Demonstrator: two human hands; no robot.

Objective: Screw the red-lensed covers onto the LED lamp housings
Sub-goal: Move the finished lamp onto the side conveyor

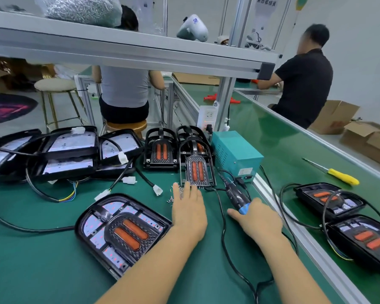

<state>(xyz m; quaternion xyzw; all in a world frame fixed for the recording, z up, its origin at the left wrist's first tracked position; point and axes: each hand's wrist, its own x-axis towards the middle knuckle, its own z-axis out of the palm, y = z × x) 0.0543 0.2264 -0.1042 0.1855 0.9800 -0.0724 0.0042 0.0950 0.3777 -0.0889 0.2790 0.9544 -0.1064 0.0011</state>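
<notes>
Your green counter runs away from you to the right, with an aluminium shelf frame crossing overhead. At its far left lies a heap of open lamp housings, their pale LED boards facing up and black cables with white connectors trailing off them. Close in front of you, left of your arms, sits the lamp housing you are working on, its red-lensed cover seated on top with two orange-red bars showing. Two more covered housings lie at the right edge of the counter, cables looped over them. Beyond your hands stand stacked loose covers, the nearest one lying just past your left fingertips. To their right is a teal power box, wired to the electric screwdriver.

Your left hand lies flat and relaxed on the counter, fingers straight, reaching into a scatter of small screws. Your right hand curls round the blue-collared grip of the screwdriver, forefinger stretched out to the left, the tool's body pointing away from you. A yellow-handled hand screwdriver lies well apart at the far right.
</notes>
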